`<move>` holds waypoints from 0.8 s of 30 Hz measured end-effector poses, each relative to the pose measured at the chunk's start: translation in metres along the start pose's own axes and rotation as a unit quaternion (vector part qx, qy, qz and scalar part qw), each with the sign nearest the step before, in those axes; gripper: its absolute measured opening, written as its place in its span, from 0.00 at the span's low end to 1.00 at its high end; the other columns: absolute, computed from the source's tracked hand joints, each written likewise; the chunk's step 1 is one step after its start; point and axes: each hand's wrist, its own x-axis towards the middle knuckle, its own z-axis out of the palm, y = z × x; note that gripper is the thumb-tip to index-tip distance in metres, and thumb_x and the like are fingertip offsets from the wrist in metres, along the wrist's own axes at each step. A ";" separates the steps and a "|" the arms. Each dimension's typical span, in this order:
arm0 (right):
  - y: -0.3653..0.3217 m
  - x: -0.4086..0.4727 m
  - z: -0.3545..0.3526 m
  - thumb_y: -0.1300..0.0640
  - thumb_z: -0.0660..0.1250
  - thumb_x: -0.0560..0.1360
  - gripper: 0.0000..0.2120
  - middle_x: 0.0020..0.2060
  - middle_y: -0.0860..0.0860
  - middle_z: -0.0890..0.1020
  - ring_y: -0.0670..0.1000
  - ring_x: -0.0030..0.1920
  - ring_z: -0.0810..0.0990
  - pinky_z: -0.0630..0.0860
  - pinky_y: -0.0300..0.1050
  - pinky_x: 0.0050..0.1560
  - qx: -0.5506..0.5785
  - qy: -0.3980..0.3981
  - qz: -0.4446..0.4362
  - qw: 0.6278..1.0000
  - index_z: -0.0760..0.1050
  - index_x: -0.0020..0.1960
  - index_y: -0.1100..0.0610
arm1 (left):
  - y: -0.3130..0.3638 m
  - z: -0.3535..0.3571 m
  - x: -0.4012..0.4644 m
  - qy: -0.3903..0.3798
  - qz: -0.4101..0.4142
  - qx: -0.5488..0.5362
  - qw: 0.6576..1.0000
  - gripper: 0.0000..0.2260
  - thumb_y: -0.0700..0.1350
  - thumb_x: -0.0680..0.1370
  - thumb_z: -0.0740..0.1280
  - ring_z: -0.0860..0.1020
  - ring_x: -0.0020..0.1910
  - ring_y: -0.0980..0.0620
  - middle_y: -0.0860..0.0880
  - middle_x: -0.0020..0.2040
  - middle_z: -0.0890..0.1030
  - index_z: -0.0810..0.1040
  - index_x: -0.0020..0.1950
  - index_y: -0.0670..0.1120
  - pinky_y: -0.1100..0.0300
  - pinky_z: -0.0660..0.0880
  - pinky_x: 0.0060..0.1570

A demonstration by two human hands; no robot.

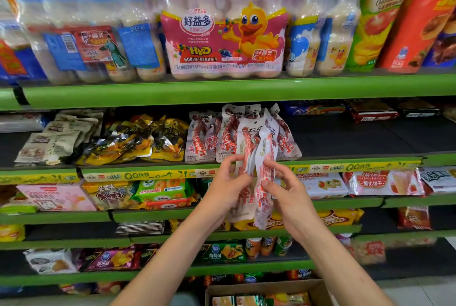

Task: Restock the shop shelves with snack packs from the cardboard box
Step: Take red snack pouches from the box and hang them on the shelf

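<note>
Both of my hands hold a small bunch of white and red snack packs (261, 157) upright in front of the second shelf. My left hand (225, 182) grips the bunch from the left, fingers curled on its edge. My right hand (287, 187) pinches the front pack from the right. More of the same white and red packs (209, 138) stand on the shelf (345, 138) just behind. The open cardboard box (266, 292) sits low at the bottom, with green and yellow packs inside.
Yellow snack packs (138, 143) and beige packs (54, 143) lie left of the red ones. Bare dark shelf lies to the right. Bottle multipacks (222, 34) fill the top shelf. Biscuit packs (162, 192) line the lower green shelves.
</note>
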 end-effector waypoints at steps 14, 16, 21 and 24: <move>-0.056 0.158 -0.028 0.53 0.68 0.78 0.19 0.61 0.58 0.81 0.51 0.40 0.82 0.77 0.38 0.37 -0.441 0.093 -0.040 0.892 0.75 0.69 0.53 | 0.044 -0.077 0.137 0.158 -0.082 0.443 0.879 0.25 0.58 0.79 0.65 0.74 0.68 0.36 0.37 0.72 0.73 0.74 0.71 0.45 0.48 0.75 0.64; -0.044 0.161 -0.029 0.44 0.61 0.81 0.22 0.73 0.59 0.71 0.61 0.66 0.73 0.71 0.50 0.64 -0.605 0.042 -0.012 0.795 0.72 0.72 0.49 | 0.030 -0.079 0.138 0.125 -0.131 0.513 0.839 0.31 0.61 0.80 0.60 0.68 0.74 0.35 0.37 0.77 0.66 0.66 0.78 0.45 0.45 0.70 0.71; -0.024 0.148 -0.027 0.36 0.55 0.80 0.25 0.80 0.49 0.59 0.59 0.77 0.57 0.54 0.58 0.75 -0.648 0.008 -0.054 0.760 0.70 0.73 0.44 | 0.020 -0.084 0.124 0.098 -0.060 0.572 0.812 0.34 0.65 0.76 0.52 0.61 0.76 0.35 0.39 0.79 0.63 0.62 0.79 0.51 0.42 0.62 0.72; -0.024 0.149 -0.026 0.34 0.52 0.80 0.30 0.81 0.49 0.57 0.57 0.79 0.56 0.52 0.53 0.78 -0.668 -0.026 -0.062 0.741 0.65 0.77 0.45 | 0.018 -0.080 0.121 0.070 -0.028 0.571 0.817 0.33 0.65 0.78 0.53 0.60 0.78 0.39 0.42 0.79 0.64 0.65 0.79 0.49 0.43 0.59 0.75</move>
